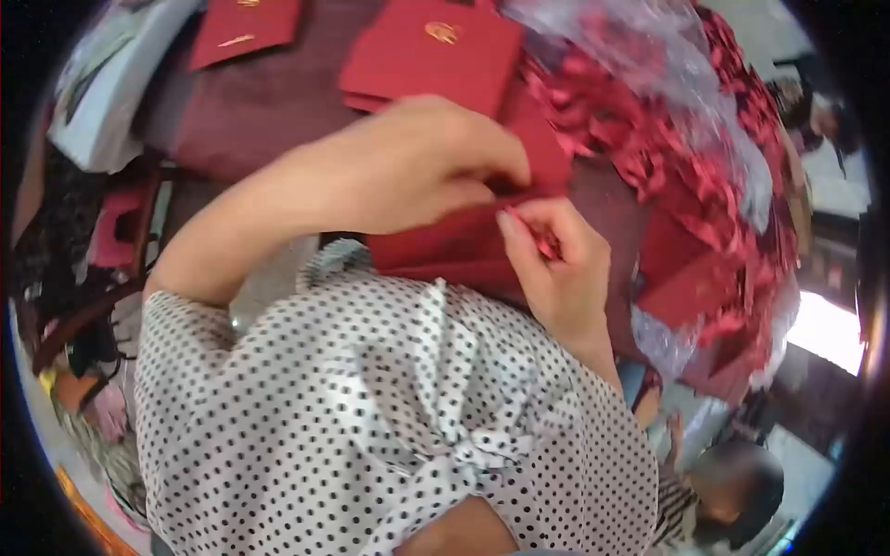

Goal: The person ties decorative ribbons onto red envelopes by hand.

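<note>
A red paper piece (445, 246), looking like a bag or folder, lies at the table's near edge against my body. My left hand (426, 162) reaches across it, slightly blurred, with its fingers curled down at the upper edge; what they hold is hidden. Pinched between thumb and forefinger of my right hand (565, 264) is a shiny red ribbon (545, 239), right beside the left fingertips. Just beyond my left hand lies a stack of red pieces with gold emblems (431, 51).
Another red piece with gold print (246, 32) lies at the far left of the dark red table (250, 130). Many red ribbons (640, 139) spill from clear plastic (742, 139) on the right. A white box (111, 102) stands at left. Another person (723, 496) is at lower right.
</note>
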`<state>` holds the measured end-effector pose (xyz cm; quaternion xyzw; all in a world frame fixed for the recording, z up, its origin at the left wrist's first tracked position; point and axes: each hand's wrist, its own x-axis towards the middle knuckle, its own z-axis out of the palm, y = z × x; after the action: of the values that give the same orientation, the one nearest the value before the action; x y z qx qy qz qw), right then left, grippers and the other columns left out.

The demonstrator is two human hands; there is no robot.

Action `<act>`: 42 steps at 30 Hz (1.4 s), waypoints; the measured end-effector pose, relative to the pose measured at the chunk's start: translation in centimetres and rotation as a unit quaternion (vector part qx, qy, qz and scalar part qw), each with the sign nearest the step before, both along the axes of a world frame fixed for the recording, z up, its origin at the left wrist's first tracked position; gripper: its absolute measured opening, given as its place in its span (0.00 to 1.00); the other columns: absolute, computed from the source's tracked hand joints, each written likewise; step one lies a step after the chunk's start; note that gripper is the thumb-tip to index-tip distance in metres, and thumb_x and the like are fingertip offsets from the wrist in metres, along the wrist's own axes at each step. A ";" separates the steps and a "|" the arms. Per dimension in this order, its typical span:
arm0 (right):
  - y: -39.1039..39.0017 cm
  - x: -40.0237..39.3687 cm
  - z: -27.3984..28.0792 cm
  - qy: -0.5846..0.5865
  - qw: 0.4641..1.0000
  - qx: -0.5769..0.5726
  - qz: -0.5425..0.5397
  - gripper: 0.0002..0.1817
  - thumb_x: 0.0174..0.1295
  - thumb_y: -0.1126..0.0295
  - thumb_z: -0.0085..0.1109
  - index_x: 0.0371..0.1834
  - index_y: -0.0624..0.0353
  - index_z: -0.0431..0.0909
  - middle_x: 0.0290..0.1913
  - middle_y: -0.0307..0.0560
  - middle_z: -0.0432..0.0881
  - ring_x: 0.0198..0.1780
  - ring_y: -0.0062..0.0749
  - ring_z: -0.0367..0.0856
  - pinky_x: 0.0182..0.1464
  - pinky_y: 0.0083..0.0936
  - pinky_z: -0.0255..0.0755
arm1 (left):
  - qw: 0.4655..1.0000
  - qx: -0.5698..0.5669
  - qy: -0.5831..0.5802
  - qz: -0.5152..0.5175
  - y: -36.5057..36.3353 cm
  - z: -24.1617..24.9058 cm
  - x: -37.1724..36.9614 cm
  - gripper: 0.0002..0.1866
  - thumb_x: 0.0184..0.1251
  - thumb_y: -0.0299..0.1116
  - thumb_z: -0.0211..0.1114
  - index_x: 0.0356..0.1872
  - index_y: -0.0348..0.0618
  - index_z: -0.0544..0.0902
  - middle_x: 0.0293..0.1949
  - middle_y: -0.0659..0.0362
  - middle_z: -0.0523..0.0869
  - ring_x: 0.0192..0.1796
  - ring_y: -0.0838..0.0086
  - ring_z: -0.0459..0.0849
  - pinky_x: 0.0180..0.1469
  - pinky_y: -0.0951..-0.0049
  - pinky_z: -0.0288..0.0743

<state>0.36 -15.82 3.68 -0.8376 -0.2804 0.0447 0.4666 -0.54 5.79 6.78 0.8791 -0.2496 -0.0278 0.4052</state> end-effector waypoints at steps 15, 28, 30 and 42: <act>0.6 -0.1 -0.1 -0.135 0.991 -0.019 -0.015 0.05 0.57 0.77 0.65 0.32 0.64 0.78 0.25 0.43 0.75 0.21 0.26 0.71 0.24 0.22 0.65 | 0.989 -0.019 0.002 -0.144 0.0 -2.7 3.2 0.07 0.59 0.26 0.60 0.37 0.37 0.78 0.38 0.53 0.76 0.46 0.57 0.77 0.47 0.61 0.71; 0.9 0.1 -1.3 -0.066 0.997 0.031 -0.022 0.04 0.55 0.78 0.65 0.32 0.63 0.78 0.25 0.45 0.76 0.21 0.28 0.73 0.23 0.24 0.67 | 0.966 -0.175 0.147 -0.124 0.4 -3.7 3.4 0.03 0.56 0.24 0.62 0.30 0.35 0.81 0.29 0.58 0.76 0.35 0.72 0.76 0.37 0.71 0.68; 1.1 0.2 -1.8 -0.004 0.996 0.068 -0.049 0.04 0.55 0.78 0.66 0.31 0.63 0.79 0.26 0.44 0.78 0.22 0.24 0.74 0.25 0.21 0.68 | 0.973 -0.171 0.123 -0.098 0.5 -3.7 3.1 0.03 0.55 0.24 0.62 0.30 0.35 0.81 0.29 0.58 0.77 0.35 0.73 0.76 0.38 0.72 0.68; 2.2 0.5 -1.0 -0.107 0.992 0.051 -0.035 0.08 0.51 0.76 0.71 0.30 0.62 0.79 0.27 0.42 0.78 0.23 0.23 0.73 0.26 0.20 0.67 | 0.930 -0.208 0.290 -0.091 1.1 -4.8 4.4 0.08 0.65 0.32 0.58 0.32 0.37 0.78 0.26 0.67 0.76 0.28 0.82 0.70 0.31 0.77 0.65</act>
<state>0.85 -13.59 2.68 -0.8218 -0.3011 -0.0764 0.4776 3.89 6.86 1.98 0.7023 -0.2005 -0.2653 0.6294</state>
